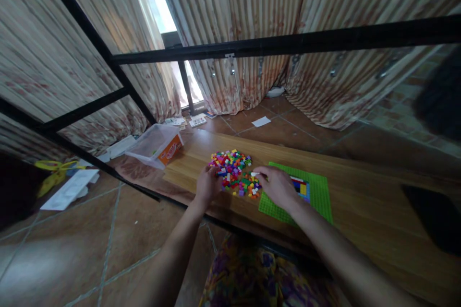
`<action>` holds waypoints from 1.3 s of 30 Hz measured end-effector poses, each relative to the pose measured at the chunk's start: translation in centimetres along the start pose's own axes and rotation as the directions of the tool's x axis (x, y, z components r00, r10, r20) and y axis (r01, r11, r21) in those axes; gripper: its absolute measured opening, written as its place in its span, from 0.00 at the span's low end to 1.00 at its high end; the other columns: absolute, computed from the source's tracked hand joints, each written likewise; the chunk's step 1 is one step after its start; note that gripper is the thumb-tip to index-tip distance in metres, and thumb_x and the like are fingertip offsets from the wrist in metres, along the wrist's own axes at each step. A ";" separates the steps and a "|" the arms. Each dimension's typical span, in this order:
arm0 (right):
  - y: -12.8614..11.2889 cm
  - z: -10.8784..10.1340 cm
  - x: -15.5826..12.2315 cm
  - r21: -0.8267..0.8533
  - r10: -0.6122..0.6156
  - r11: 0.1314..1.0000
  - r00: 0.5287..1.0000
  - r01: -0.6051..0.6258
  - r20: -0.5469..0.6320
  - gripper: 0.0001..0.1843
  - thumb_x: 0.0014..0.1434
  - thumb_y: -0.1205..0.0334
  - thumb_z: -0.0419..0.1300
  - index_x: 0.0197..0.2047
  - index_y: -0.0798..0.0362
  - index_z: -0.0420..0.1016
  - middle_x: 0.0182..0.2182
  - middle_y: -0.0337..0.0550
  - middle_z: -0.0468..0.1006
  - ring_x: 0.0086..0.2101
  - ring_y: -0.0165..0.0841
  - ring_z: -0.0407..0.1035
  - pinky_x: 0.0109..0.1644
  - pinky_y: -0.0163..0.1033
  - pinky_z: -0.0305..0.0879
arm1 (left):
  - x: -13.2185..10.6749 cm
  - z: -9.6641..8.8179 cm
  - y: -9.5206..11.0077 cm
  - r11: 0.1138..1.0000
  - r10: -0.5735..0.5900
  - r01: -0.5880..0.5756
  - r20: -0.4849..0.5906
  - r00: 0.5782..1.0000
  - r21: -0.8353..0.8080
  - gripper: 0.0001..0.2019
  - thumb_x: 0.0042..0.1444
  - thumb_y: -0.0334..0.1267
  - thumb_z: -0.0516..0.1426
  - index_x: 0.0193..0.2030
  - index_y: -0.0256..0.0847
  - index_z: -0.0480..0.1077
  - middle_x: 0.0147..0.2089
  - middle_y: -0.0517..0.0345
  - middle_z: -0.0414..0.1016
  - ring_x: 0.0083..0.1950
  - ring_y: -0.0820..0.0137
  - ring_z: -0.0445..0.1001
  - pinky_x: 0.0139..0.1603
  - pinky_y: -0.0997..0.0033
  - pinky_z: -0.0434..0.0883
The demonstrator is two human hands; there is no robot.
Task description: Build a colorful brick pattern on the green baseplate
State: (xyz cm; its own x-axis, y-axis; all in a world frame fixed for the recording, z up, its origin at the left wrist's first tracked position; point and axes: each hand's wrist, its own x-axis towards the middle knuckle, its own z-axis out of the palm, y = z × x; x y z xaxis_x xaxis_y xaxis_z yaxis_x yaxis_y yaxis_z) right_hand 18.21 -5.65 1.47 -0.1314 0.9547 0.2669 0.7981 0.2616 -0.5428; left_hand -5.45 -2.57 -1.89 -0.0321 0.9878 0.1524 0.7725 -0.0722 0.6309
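Note:
A heap of small toy building bricks [236,160] in many colours lies on the wooden tabletop. My left hand [208,186] is at the heap's left edge, its fingers curled in among the bricks; what they pinch is too small to make out. At the right side of the heap, my right hand [279,186] pinches a small white brick [254,174] between thumb and fingertips. Under that hand lies a green studded baseplate [319,196]. A small structure of blue, yellow, red and white bricks [303,189] is on it, partly covered by the hand.
A clear plastic box [149,141] with an orange label stands by the table's left end. A dark flat object [432,216] lies at the right. Black metal bars [259,47] cross beyond the table, before striped curtains [234,5]. Papers [261,122] lie on the tiled floor.

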 end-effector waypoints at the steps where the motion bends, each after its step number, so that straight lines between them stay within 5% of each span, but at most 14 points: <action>1: 0.0 0.6 1.1 -0.040 -0.026 0.999 1.000 0.027 0.017 0.13 0.62 0.64 0.53 0.40 0.45 0.80 0.40 0.44 0.83 0.41 0.40 0.75 0.47 0.43 0.65 | 0.1 0.2 0.1 0.998 0.035 -0.036 0.015 0.999 0.061 0.16 0.52 0.33 0.60 0.48 0.40 0.76 0.50 0.48 0.74 0.50 0.61 0.74 0.53 0.63 0.69; 8: 0.7 3.6 4.5 -0.121 -0.036 0.991 0.994 0.048 0.101 0.12 0.59 0.68 0.55 0.36 0.47 0.80 0.36 0.47 0.82 0.39 0.41 0.73 0.45 0.42 0.64 | 1.2 0.5 0.1 0.964 0.104 -0.119 0.075 0.992 0.239 0.17 0.54 0.35 0.60 0.51 0.40 0.72 0.51 0.48 0.72 0.53 0.59 0.72 0.56 0.63 0.68; 15: 0.6 2.7 3.8 -0.117 -0.005 0.993 0.993 0.019 0.116 0.11 0.62 0.65 0.55 0.41 0.50 0.79 0.40 0.46 0.81 0.43 0.38 0.72 0.49 0.41 0.63 | 2.1 0.4 -0.1 0.928 0.166 -0.197 0.123 0.978 0.317 0.10 0.59 0.35 0.56 0.47 0.39 0.72 0.47 0.49 0.73 0.49 0.62 0.73 0.54 0.64 0.69; 26: -0.4 2.3 1.3 0.217 0.017 0.976 0.999 -0.010 -0.031 0.10 0.62 0.67 0.56 0.42 0.51 0.79 0.42 0.45 0.82 0.44 0.38 0.74 0.51 0.42 0.67 | 3.2 0.6 -0.5 0.941 0.143 -0.148 0.037 0.989 0.306 0.14 0.66 0.37 0.47 0.44 0.39 0.73 0.43 0.48 0.75 0.46 0.63 0.74 0.47 0.68 0.68; 34: -0.5 2.7 1.1 0.332 0.076 0.941 0.996 -0.060 -0.036 0.11 0.61 0.65 0.56 0.42 0.50 0.79 0.43 0.46 0.82 0.44 0.39 0.75 0.51 0.45 0.68 | 5.2 0.3 -0.3 0.995 0.000 0.000 0.002 1.000 0.096 0.16 0.65 0.39 0.47 0.29 0.40 0.69 0.31 0.54 0.72 0.34 0.68 0.70 0.37 0.72 0.62; 39: -1.2 3.2 1.6 0.397 0.072 0.916 0.997 -0.056 -0.026 0.11 0.61 0.63 0.55 0.41 0.49 0.79 0.42 0.45 0.82 0.43 0.39 0.75 0.50 0.46 0.68 | 4.8 -0.5 -0.1 0.915 -0.196 0.187 0.011 0.981 -0.357 0.15 0.59 0.43 0.53 0.23 0.39 0.67 0.21 0.61 0.64 0.27 0.72 0.63 0.30 0.74 0.57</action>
State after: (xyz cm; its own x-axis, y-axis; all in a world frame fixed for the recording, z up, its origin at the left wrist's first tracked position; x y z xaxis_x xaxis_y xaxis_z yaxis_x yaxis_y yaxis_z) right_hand 15.23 -4.02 0.00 -0.0583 0.9671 0.2478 0.5053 0.2426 -0.8281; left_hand -5.97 2.11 -0.82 -0.1762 0.9842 0.0176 0.4750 0.0694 0.8772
